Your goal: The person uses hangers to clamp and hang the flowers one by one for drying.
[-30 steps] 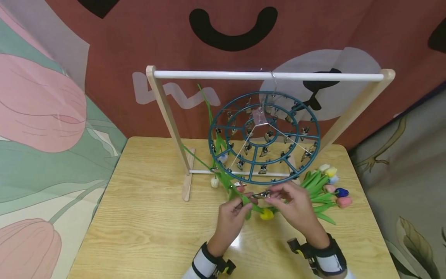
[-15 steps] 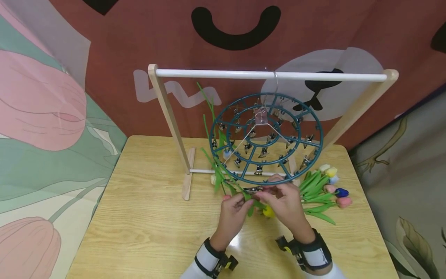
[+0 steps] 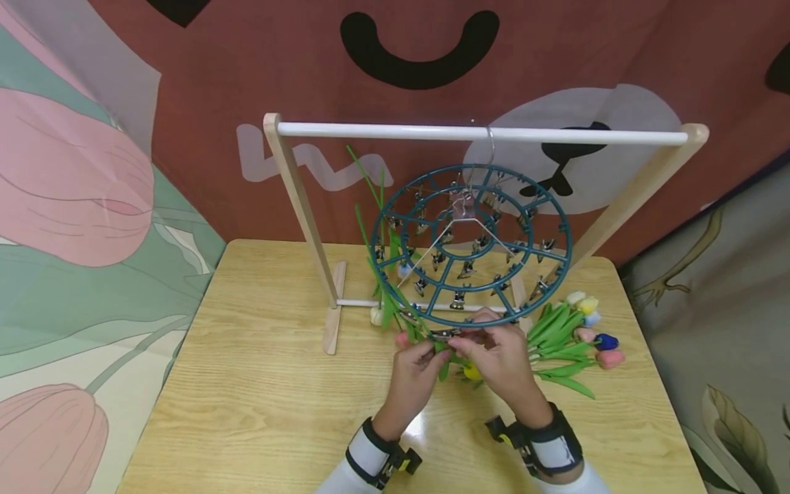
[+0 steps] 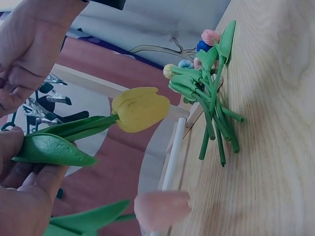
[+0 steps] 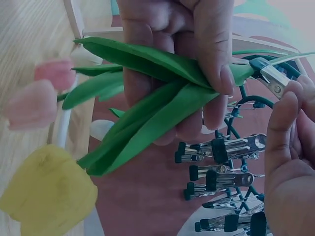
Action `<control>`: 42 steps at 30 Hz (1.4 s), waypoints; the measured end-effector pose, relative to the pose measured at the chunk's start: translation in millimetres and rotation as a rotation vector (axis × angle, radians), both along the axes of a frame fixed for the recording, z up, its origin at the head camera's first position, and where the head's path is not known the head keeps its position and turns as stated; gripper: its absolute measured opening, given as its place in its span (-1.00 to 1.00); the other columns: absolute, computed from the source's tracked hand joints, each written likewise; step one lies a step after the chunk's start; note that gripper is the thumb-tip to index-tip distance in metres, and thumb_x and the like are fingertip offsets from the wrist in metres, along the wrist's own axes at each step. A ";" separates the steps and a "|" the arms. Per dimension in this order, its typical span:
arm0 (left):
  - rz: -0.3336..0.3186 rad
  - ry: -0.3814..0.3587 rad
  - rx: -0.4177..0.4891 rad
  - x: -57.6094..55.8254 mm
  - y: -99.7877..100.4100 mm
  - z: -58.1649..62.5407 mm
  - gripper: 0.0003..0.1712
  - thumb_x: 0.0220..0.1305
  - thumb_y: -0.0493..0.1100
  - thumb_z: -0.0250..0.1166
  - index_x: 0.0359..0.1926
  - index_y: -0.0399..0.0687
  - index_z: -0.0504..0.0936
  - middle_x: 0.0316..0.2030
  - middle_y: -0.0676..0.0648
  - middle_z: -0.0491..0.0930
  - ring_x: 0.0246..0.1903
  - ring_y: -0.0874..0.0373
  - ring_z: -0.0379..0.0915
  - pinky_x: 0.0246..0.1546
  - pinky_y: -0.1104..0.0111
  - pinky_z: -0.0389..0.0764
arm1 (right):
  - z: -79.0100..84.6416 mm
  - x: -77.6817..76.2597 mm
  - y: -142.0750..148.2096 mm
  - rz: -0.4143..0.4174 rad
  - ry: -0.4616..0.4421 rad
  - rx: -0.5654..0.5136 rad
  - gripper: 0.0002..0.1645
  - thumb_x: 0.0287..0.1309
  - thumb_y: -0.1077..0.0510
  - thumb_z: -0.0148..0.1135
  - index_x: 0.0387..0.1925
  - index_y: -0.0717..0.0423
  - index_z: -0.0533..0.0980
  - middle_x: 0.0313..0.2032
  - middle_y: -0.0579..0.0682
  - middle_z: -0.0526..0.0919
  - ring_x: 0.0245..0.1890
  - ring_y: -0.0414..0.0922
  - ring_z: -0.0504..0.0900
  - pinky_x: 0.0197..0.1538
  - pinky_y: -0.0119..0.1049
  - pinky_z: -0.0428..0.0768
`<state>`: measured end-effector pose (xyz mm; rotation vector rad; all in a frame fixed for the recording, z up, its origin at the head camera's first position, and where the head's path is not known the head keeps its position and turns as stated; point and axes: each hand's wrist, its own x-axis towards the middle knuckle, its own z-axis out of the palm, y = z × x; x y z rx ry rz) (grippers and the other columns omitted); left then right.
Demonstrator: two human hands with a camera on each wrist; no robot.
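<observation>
My left hand (image 3: 415, 377) pinches a yellow tulip (image 4: 140, 109) by its green leaves and stem, the bloom pointing down. At the rim of a round teal hanger (image 3: 435, 302), my right hand (image 3: 505, 360) pinches a metal clip (image 5: 273, 79) between thumb and finger. The dark tips of that clip meet the tulip's stem just beyond the left fingers; whether they bite it fully is hard to tell. Beside the left hand hang other tulips, among them a pink one (image 4: 162, 210) and a white one (image 3: 376, 316), heads downward.
The hanger hooks over the white bar (image 3: 382, 131) of a wooden stand, with several clips (image 5: 231, 178) dangling. On the table (image 3: 247, 412), right of the hands, lies a bunch of tulips (image 3: 558, 336). A printed cloth backdrop (image 3: 204, 82) rises behind.
My right hand has moved left and slightly up, bringing the clip to the stem beside my left hand. The hanger has swung a little, and the hanging tulips have shifted.
</observation>
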<state>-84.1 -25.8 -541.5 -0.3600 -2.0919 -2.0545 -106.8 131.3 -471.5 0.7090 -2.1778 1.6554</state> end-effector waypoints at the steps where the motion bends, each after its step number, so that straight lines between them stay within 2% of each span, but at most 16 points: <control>1: 0.000 -0.002 -0.002 -0.5 0.3 -0.2 -0.87 0.38 -0.26 0.37 -0.26 -0.29 0.74 -0.49 -0.18 0.70 -0.58 0.42 0.38 -0.66 0.59 0.45 | 0.0 0.1 0.0 0.002 -0.007 -0.008 -0.67 -0.11 0.58 0.50 -0.34 0.22 0.64 -0.38 0.11 0.65 -0.45 -0.31 0.65 -0.42 -0.51 0.70; 5: -0.011 -0.008 0.018 -2.3 -0.1 -2.6 -0.87 0.38 -0.27 0.36 -0.20 -0.31 0.74 -0.42 -0.22 0.74 -0.55 0.38 0.49 -0.61 0.56 0.56 | -0.4 1.0 -0.1 0.026 -0.077 -0.039 -0.65 -0.06 0.60 0.45 -0.21 0.30 0.64 -0.26 0.22 0.66 -0.32 -0.29 0.68 -0.31 -0.48 0.75; 7: -0.008 -0.007 0.023 -3.0 -1.3 -3.9 -0.87 0.38 -0.29 0.37 -0.19 -0.32 0.74 -0.40 -0.24 0.72 -0.52 0.34 0.52 -0.58 0.54 0.60 | -1.3 2.3 1.2 0.039 -0.120 -0.034 -0.58 -0.02 0.61 0.43 -0.08 0.35 0.62 -0.22 0.24 0.66 -0.28 -0.28 0.68 -0.27 -0.45 0.76; 10: -0.009 -0.032 0.054 -4.3 -3.4 -4.4 -0.86 0.37 -0.32 0.37 -0.16 -0.37 0.72 -0.32 -0.28 0.72 -0.40 0.19 0.69 -0.44 0.49 0.74 | -7.3 5.5 6.4 0.022 -0.133 0.056 -0.45 0.02 0.55 0.44 0.10 0.32 0.59 -0.20 0.19 0.71 -0.29 -0.30 0.67 -0.25 -0.45 0.75; 14: -0.043 -0.090 0.113 -6.2 -7.2 -2.5 -0.79 0.42 -0.29 0.32 -0.03 -0.36 0.70 -0.10 -0.31 0.75 -0.10 -0.14 0.75 -0.15 0.27 0.83 | -16.7 12.0 20.2 -0.014 -0.111 0.192 -0.52 0.13 0.47 0.42 0.11 0.22 0.61 -0.20 0.06 0.77 -0.29 -0.30 0.69 -0.20 -0.48 0.74; 16: -0.046 -0.105 0.122 -7.1 -9.6 -1.8 -0.77 0.44 -0.26 0.31 0.00 -0.33 0.69 -0.06 -0.29 0.75 -0.06 -0.17 0.74 -0.12 0.25 0.83 | -20.7 15.1 30.9 -0.028 -0.093 0.218 -0.61 0.17 0.48 0.38 0.03 0.21 0.64 -0.20 0.05 0.79 -0.29 -0.27 0.71 -0.21 -0.50 0.73; 19: -0.014 -0.119 0.107 -8.6 -13.5 -1.9 -0.78 0.45 -0.25 0.30 0.01 -0.28 0.70 -0.06 -0.24 0.75 -0.05 -0.13 0.73 -0.11 0.32 0.82 | -23.7 17.8 52.5 -0.072 -0.085 0.223 -0.68 0.21 0.51 0.31 -0.04 0.22 0.67 -0.27 0.07 0.80 -0.33 -0.27 0.73 -0.25 -0.54 0.71; 23: 0.043 -0.123 0.086 -11.2 -18.2 -4.7 -0.81 0.46 -0.27 0.28 0.00 -0.24 0.71 -0.09 -0.20 0.74 -0.10 0.01 0.72 -0.12 0.40 0.80 | -23.7 17.1 88.7 -0.216 -0.105 0.260 -0.72 0.28 0.49 0.26 -0.07 0.20 0.69 -0.30 0.09 0.79 -0.35 -0.36 0.70 -0.29 -0.63 0.66; 25: 0.064 -0.111 0.077 -13.1 -20.1 -6.6 -0.82 0.48 -0.27 0.25 -0.01 -0.22 0.71 -0.10 -0.19 0.74 -0.16 0.08 0.70 -0.21 0.45 0.78 | -23.3 16.1 106.0 -0.288 -0.113 0.296 -0.74 0.32 0.46 0.24 -0.05 0.21 0.68 -0.29 0.10 0.78 -0.34 -0.40 0.69 -0.27 -0.66 0.65; 27: 0.072 -0.099 0.081 -14.9 -22.0 -8.6 -0.82 0.50 -0.27 0.22 -0.02 -0.22 0.71 -0.09 -0.19 0.75 -0.21 0.09 0.68 -0.31 0.49 0.74 | -23.7 15.6 120.6 -0.350 -0.115 0.338 -0.77 0.36 0.42 0.23 -0.04 0.22 0.68 -0.29 0.11 0.78 -0.35 -0.43 0.67 -0.27 -0.69 0.62; 29: 0.077 -0.091 0.085 -16.1 -24.1 -9.6 -0.81 0.53 -0.26 0.18 -0.02 -0.22 0.70 -0.08 -0.18 0.75 -0.16 0.07 0.70 -0.26 0.50 0.73 | -26.1 15.9 131.5 -0.392 -0.122 0.368 -0.79 0.38 0.39 0.23 -0.04 0.22 0.67 -0.29 0.13 0.77 -0.36 -0.45 0.65 -0.27 -0.71 0.59; 32: 0.082 -0.105 0.095 -17.8 -28.0 -10.4 -0.79 0.56 -0.23 0.15 -0.03 -0.23 0.69 -0.08 -0.19 0.76 -0.08 -0.01 0.72 -0.18 0.46 0.76 | -31.3 16.2 141.1 -0.415 -0.121 0.398 -0.81 0.39 0.37 0.23 -0.05 0.23 0.67 -0.31 0.13 0.76 -0.37 -0.50 0.63 -0.28 -0.73 0.56; 36: 0.101 -0.138 0.096 -21.0 -33.9 -9.9 -0.76 0.58 -0.20 0.13 0.01 -0.26 0.66 -0.07 -0.21 0.75 -0.03 -0.06 0.73 -0.09 0.38 0.79 | -40.5 14.9 145.0 -0.390 -0.103 0.453 -0.80 0.33 0.41 0.27 -0.05 0.26 0.67 -0.31 0.08 0.77 -0.35 -0.50 0.62 -0.29 -0.75 0.55; 38: 0.110 -0.146 0.095 -22.7 -36.6 -9.2 -0.75 0.59 -0.20 0.12 0.04 -0.26 0.65 -0.06 -0.22 0.75 -0.02 -0.06 0.73 -0.07 0.37 0.80 | -44.7 13.5 144.5 -0.372 -0.082 0.523 -0.78 0.27 0.43 0.32 -0.06 0.26 0.67 -0.30 0.06 0.76 -0.33 -0.42 0.63 -0.31 -0.67 0.60; 41: 0.115 -0.145 0.102 -25.7 -40.2 -8.1 -0.74 0.58 -0.21 0.13 0.07 -0.27 0.64 -0.04 -0.26 0.74 0.03 -0.08 0.72 0.06 0.35 0.75 | -51.0 10.9 143.6 -0.356 -0.057 0.643 -0.76 0.21 0.41 0.38 -0.08 0.23 0.67 -0.27 0.06 0.75 -0.32 -0.22 0.66 -0.34 -0.37 0.72; 42: 0.120 -0.143 0.096 -26.6 -41.4 -8.0 -0.75 0.58 -0.21 0.13 0.07 -0.27 0.63 -0.05 -0.28 0.74 0.02 -0.09 0.72 0.04 0.36 0.76 | -53.2 9.9 143.5 -0.354 -0.045 0.686 -0.75 0.19 0.40 0.40 -0.08 0.22 0.67 -0.25 0.07 0.74 -0.31 -0.16 0.67 -0.34 -0.26 0.73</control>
